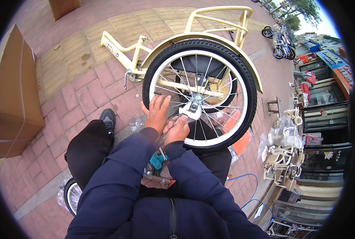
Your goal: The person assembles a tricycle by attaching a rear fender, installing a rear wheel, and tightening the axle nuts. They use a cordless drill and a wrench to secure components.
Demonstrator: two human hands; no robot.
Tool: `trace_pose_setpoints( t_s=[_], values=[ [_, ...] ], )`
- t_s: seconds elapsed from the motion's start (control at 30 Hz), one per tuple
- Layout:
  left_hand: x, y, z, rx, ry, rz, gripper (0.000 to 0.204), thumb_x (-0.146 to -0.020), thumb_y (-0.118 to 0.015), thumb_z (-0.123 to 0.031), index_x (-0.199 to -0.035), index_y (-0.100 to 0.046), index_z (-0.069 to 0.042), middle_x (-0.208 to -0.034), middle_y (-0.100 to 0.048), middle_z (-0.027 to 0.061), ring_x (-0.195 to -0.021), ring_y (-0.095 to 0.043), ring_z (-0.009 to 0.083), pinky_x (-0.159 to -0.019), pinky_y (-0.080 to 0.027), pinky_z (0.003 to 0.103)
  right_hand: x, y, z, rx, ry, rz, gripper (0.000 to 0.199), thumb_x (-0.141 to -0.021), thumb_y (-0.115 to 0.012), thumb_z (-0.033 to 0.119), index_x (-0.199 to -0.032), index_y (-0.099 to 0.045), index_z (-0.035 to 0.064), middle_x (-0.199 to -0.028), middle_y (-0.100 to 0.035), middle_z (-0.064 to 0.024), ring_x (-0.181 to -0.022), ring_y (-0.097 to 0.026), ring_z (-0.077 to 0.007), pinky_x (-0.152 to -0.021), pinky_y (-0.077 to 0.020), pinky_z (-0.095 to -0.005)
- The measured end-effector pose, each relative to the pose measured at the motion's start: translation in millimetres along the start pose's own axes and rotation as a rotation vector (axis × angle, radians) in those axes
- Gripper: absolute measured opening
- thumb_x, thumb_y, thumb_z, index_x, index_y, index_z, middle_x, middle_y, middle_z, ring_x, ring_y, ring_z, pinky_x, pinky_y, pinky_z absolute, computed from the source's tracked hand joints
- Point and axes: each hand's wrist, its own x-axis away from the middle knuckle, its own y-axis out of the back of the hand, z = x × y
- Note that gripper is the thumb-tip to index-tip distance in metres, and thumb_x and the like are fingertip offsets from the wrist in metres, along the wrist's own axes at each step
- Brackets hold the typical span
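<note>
A bicycle wheel (249,85) with a black tyre, white rim and thin spokes is mounted on a cream tricycle-like frame (125,59), under a cream mudguard (209,36). My right hand (176,129) grips the handle of a silver adjustable wrench (191,113). Its jaws are at the hub's axle end (193,104); how tightly they sit on it I cannot make out. Beside it, my left hand (156,112) rests with fingers spread against the near left side of the rim and tyre. A teal power tool (157,160) lies below my wrists.
A tall cardboard box (16,95) stands at the left. Behind my left leg lies a small wheel (72,195). Orange pieces (241,142) and clear plastic are by the large wheel. Cream parts (279,157) pile up on the right, near a blue hose (257,181). Parked bicycles (281,44) stand far off.
</note>
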Motion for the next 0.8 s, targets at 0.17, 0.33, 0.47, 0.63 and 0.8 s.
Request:
trace_pose_setpoints(
  t_s=[0.17, 0.33, 0.47, 0.63, 0.8],
  values=[
    [-5.8, 4.8, -0.9, 0.030, 0.024, 0.062, 0.094, -0.063, -0.076, -0.005, -0.147, -0.039, -0.023, -0.142, -0.042, 0.0035, -0.140, -0.035, 0.0271, -0.110, -0.013, 0.075, 17.2, 22.7, 21.1, 0.128, -0.068, 0.148, 0.057, -0.103, -0.042, 0.056, -0.094, -0.051, 0.0010, -0.061, -0.049, -0.0054, -0.046, -0.049, -0.0172, -0.045, -0.0421, -0.0295],
    [-5.9, 12.4, -4.8, 0.059, 0.024, 0.076, 0.095, -0.062, -0.076, -0.003, -0.148, -0.038, -0.022, -0.143, -0.042, 0.0038, -0.140, -0.035, 0.0281, -0.111, -0.013, 0.075, 14.7, 61.9, 93.8, 0.566, -0.144, 0.341, 0.055, -0.102, -0.048, 0.053, -0.090, -0.056, 0.0001, -0.061, -0.053, -0.0054, -0.044, -0.051, -0.0148, -0.042, -0.0413, -0.0277],
    [-7.3, 12.9, -0.7, 0.051, 0.007, 0.084, 0.097, -0.062, -0.078, -0.005, -0.148, -0.038, -0.022, -0.143, -0.041, 0.0038, -0.140, -0.034, 0.0280, -0.111, -0.013, 0.075, -17.5, 66.1, 159.2, 1.072, -0.200, 0.455, 0.053, -0.103, -0.049, 0.046, -0.085, -0.061, -0.0031, -0.059, -0.057, -0.0091, -0.045, -0.056, -0.0183, -0.043, -0.0428, -0.0312],
    [-7.1, 11.5, -0.8, 0.045, 0.009, 0.087, 0.099, -0.061, -0.080, -0.006, -0.148, -0.037, -0.023, -0.144, -0.041, 0.0035, -0.141, -0.034, 0.0276, -0.111, -0.014, 0.075, -53.1, 42.5, 197.8, 1.765, 0.295, 0.636, 0.050, -0.101, -0.052, 0.039, -0.075, -0.068, -0.0008, -0.055, -0.060, -0.0123, -0.048, -0.061, -0.0262, -0.056, -0.0496, -0.0392],
    [-6.5, 11.0, -2.9, 0.019, 0.003, 0.074, 0.096, -0.061, -0.079, -0.006, -0.147, -0.038, -0.021, -0.144, -0.040, 0.0036, -0.141, -0.033, 0.0268, -0.111, -0.015, 0.075, -73.8, 10.4, 227.3, 2.055, 0.245, 0.788, 0.055, -0.097, -0.054, 0.047, -0.082, -0.072, -0.0025, -0.080, -0.068, -0.0262, -0.079, -0.068, -0.0433, -0.079, -0.0525, -0.0504]
  ],
)
